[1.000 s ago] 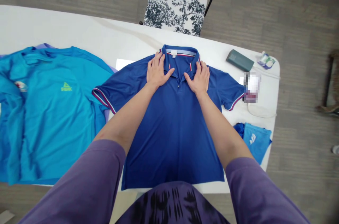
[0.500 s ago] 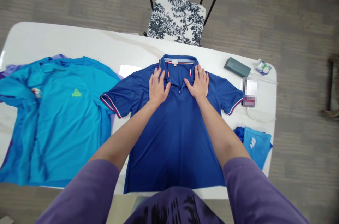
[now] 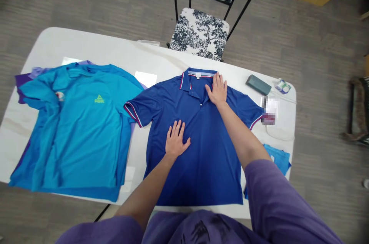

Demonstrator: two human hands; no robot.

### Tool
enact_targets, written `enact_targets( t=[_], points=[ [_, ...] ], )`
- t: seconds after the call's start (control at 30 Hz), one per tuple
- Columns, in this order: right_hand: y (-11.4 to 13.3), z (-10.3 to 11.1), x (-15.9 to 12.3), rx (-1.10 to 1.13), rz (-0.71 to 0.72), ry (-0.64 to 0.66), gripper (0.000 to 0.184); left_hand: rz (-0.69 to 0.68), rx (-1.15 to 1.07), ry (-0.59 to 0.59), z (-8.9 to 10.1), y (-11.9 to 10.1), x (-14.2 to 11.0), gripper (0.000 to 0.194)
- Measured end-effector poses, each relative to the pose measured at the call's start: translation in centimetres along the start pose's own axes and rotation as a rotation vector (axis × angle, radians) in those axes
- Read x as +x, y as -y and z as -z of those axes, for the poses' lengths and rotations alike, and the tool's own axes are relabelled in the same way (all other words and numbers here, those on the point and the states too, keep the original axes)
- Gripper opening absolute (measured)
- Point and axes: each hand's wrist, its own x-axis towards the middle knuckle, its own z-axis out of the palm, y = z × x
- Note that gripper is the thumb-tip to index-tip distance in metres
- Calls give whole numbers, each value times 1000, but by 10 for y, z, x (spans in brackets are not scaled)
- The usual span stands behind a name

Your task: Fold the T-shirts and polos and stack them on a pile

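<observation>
A dark blue polo shirt (image 3: 198,167) lies spread flat on the white table (image 3: 109,45), its collar at the far side and its hem near my body. Red and white stripes trim the collar and sleeve cuffs. My left hand (image 3: 176,140) rests flat on the middle of the shirt's front, left of centre, fingers spread. At the right side of the collar, my right hand (image 3: 218,89) lies flat with the thumb apart, covering part of that collar edge. Neither hand grips the cloth.
Turquoise T-shirts (image 3: 86,132) lie in a layered pile at left, over purple cloth (image 3: 24,82). At right are a dark green case (image 3: 258,84), a small packet (image 3: 283,86), a cable, a blurred-out item (image 3: 269,111) and folded light-blue cloth (image 3: 278,157). A patterned chair (image 3: 200,32) stands beyond the table.
My left hand has slid from the left collar side down to the middle of the polo shirt. My right hand stays by the collar. The view has shifted slightly.
</observation>
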Motion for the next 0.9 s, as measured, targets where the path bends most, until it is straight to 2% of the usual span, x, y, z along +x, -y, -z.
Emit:
enact_targets(
  t=[0.1, 0.17, 0.27, 0.33, 0.4, 0.53, 0.6, 0.63, 0.67, 0.73, 0.8, 0.9],
  points=[
    [3, -3, 16, -62, 8, 28, 87, 15, 2, 35, 5, -2, 0, 105],
    [5, -3, 20, -80, 17, 33, 87, 14, 3, 18, 5, -2, -3, 104],
    [10, 1, -4, -45, 18, -20, 91, -3, 12, -21, 1, 1, -8, 101],
    [11, 4, -50, -15, 0, -88, 92, -25, 19, -46, -3, 3, -11, 100],
    [7, 4, -117, 10, -25, -114, 90, -53, 13, -77, -11, 6, -13, 100],
    [-16, -11, -266, 34, -187, -24, 87, -127, -85, -145, -29, 21, -17, 104],
    [-30, -20, -317, 12, -249, 46, 89, -153, -134, -192, -27, 38, -16, 103],
    [-36, -22, -333, -2, -254, 75, 89, -158, -137, -232, -21, 50, -13, 100],
    [-42, -24, -342, -18, -242, 94, 89, -155, -122, -286, -12, 63, -8, 97],
    [-54, -21, -337, -54, -198, 80, 88, -133, -61, -411, 16, 93, 10, 91],
    [-70, -15, -308, -90, -156, 10, 88, -105, -6, -487, 48, 120, 37, 90],
    [-103, -5, -243, -127, -139, -65, 88, -74, 21, -437, 86, 149, 77, 96]
  ],
)
